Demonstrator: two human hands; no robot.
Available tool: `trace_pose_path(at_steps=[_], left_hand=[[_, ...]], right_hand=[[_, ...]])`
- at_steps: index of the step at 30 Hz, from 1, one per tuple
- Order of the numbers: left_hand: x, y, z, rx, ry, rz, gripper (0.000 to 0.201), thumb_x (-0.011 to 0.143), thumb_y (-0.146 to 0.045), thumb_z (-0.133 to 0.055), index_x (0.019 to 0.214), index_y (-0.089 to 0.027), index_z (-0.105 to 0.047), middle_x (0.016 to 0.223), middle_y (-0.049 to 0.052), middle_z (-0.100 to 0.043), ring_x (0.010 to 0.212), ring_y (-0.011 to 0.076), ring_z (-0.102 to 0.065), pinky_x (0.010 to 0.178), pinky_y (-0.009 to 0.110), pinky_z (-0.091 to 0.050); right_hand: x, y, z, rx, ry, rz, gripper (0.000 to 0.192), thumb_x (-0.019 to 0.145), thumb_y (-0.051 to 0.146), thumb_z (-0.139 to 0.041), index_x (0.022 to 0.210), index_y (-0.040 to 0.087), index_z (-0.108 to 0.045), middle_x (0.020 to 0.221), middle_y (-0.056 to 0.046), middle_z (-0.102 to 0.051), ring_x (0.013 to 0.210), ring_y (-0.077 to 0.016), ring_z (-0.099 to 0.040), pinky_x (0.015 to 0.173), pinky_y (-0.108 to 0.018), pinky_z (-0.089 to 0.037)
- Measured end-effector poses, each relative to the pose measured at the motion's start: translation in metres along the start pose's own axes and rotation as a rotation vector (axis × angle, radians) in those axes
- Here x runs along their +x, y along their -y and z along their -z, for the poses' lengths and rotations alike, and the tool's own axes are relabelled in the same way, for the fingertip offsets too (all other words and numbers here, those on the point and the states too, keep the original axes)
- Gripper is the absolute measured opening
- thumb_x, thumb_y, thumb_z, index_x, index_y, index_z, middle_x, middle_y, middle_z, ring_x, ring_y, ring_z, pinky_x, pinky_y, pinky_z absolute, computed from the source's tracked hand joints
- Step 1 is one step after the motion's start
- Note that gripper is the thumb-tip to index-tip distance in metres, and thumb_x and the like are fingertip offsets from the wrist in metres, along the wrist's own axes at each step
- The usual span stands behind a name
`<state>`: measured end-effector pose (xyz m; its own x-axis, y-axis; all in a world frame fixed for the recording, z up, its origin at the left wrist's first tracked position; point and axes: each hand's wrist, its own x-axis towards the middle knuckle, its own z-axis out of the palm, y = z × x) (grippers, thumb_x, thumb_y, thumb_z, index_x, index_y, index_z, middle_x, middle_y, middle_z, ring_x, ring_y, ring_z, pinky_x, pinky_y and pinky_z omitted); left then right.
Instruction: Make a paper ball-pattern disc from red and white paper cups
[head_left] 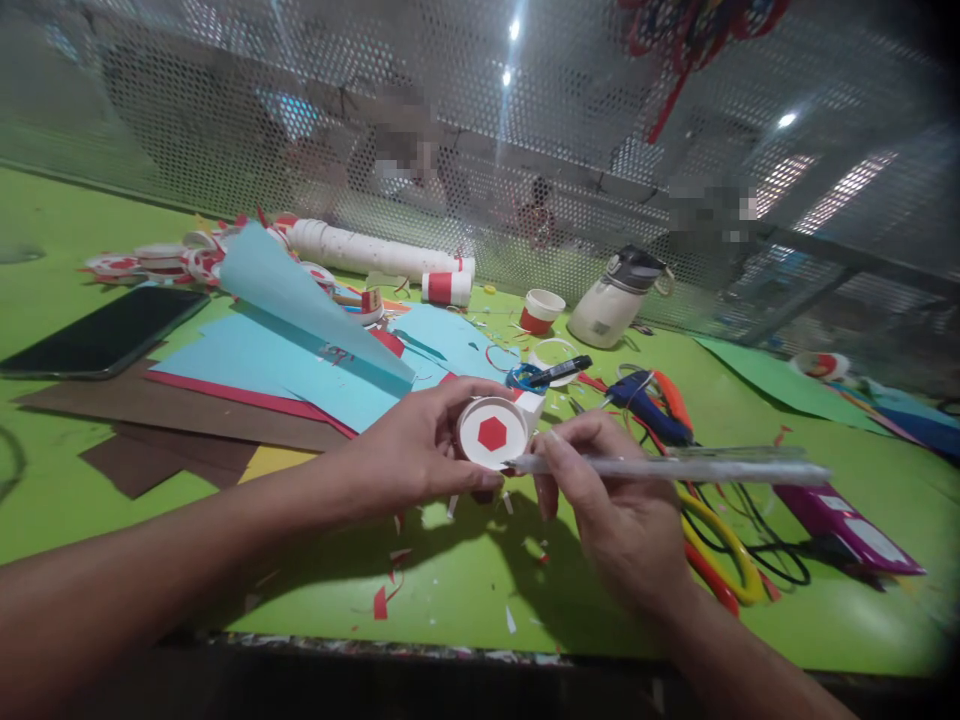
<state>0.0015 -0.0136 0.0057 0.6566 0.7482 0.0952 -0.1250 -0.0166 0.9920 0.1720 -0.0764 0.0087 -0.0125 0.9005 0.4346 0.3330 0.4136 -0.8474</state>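
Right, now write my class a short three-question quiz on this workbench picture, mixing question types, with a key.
1. Which hand holds the slim, greyish, pen-like tool?
2. True or false: the flat black phone lies left of the black-lidded pale flask.
3. What shape is the small red patch on the round, white, rimmed piece? A circle; B hexagon; C star.

Key: 1. The right hand. 2. True. 3. B.

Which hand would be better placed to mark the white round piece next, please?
Probably the right hand: it holds the pen with its tip by the rim, while the left hand is busy holding the white round piece.
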Motion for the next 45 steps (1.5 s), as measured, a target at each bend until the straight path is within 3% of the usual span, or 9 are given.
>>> trace_pose_path(at_steps=[7,28,45], left_hand=[[-0.0015,-0.0021,-0.0003,0.005,0.006,0.034,0.056,0.065,-0.010,-0.073,0.115,-0.016,-0.050,0.090,0.001,-0.060,0.078,0.0123,-0.058,0.066,0.023,-0.049],[-0.0022,-0.0015,0.0005,0.048,-0.004,0.031,0.056,0.066,-0.013,-0.072,0.117,-0.017,-0.050,0.097,0.003,-0.060,0.085,0.0156,-0.058,0.071,0.026,-0.048],[-0.0019,0.0000,0.0011,0.014,0.008,0.027,0.058,0.065,-0.014,-0.074,0.117,-0.017,-0.049,0.094,0.002,-0.060,0.084,0.0152,-0.058,0.070,0.026,-0.048]], right_hand=[[0.0023,-0.0002,-0.0008,-0.148,0.000,0.044,0.015,0.089,0.025,-0.055,0.075,0.021,-0.053,0.066,0.006,-0.057,0.056,-0.0074,-0.053,0.054,-0.021,-0.042],[0.0040,0.0011,0.0007,-0.113,0.083,0.027,0.014,0.091,0.025,-0.055,0.077,0.022,-0.053,0.065,0.006,-0.059,0.054,-0.0078,-0.054,0.053,-0.022,-0.041],[0.0043,0.0039,0.0000,-0.123,0.059,0.027,0.016,0.089,0.025,-0.055,0.074,0.021,-0.053,0.063,0.005,-0.060,0.051,-0.0083,-0.053,0.053,-0.022,-0.043]])
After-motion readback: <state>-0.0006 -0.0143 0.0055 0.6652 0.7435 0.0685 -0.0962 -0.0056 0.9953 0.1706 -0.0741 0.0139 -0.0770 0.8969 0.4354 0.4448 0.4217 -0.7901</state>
